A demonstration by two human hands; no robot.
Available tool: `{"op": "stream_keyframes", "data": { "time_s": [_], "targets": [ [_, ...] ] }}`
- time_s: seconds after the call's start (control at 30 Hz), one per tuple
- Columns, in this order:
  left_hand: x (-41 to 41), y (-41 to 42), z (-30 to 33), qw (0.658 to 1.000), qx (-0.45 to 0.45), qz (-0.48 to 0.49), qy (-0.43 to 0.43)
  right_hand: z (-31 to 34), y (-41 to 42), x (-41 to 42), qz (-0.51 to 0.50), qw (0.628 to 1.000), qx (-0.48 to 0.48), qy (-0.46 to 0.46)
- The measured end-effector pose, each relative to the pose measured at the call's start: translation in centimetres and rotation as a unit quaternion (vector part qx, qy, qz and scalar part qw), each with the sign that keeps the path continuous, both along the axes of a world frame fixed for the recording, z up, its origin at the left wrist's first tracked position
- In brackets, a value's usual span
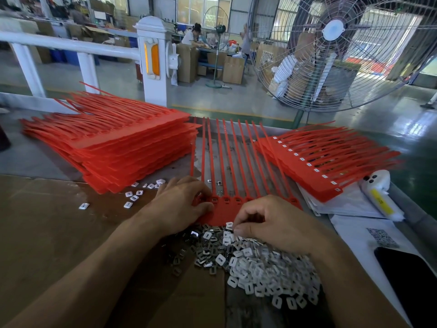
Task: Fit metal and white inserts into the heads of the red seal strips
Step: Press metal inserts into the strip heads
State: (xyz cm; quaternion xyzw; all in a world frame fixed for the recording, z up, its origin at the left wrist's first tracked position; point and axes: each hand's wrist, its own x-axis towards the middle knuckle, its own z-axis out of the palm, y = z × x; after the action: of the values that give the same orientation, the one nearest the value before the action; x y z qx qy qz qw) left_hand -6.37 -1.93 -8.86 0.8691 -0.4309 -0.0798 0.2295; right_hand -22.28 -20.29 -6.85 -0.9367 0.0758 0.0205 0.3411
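Seal strips in three groups on the table [35, 147]. Left: a tall stack [123, 140] of red sheets, too many layers to count, tails pointing left and away. Right: a lower stack [331, 159], its top sheet carrying a row of about eleven white-filled heads along the near edge. Centre: one sheet [227, 209] lying flat between the stacks, about ten tails running away from the viewer, its head row nearest the hands; four heads show between the hands, the rest being covered.

Cardboard [59, 233] covers the near table. On it, a heap of white inserts [264, 271] and a heap of metal inserts [203, 249] touch and mix where they meet; both are too many to count. About ten loose inserts [134, 197] lie scattered by the left stack.

Left hand [182, 204], fingers curled, presses on the left end of the central sheet's head row; whether it pinches an insert cannot be told. Right hand [267, 221], fingers curled, pinches one white insert at the near edge of the sheet.

One floor fan [335, 43] stands beyond the table; one black phone [409, 280] lies at right.
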Motion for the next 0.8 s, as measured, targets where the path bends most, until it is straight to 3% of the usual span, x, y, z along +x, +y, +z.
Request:
{"op": "stream_keyframes", "data": {
  "time_s": [0.33, 0.47, 0.8],
  "targets": [
    [0.0, 0.0, 0.0, 1.0, -0.007, 0.0, -0.012, -0.8, 0.1, 0.4, -0.055, 0.992, 0.024, -0.112],
    [-0.1, -0.1, 0.0, 0.999, -0.03, 0.013, -0.04, -0.9, 0.4, 0.7, -0.082, 0.982, 0.076, -0.149],
    [-0.9, -0.6, 0.5, 0.974, -0.215, -0.026, -0.062, -2.1, 0.9, 1.6, -0.155, 0.945, 0.215, -0.189]
  ]
}}
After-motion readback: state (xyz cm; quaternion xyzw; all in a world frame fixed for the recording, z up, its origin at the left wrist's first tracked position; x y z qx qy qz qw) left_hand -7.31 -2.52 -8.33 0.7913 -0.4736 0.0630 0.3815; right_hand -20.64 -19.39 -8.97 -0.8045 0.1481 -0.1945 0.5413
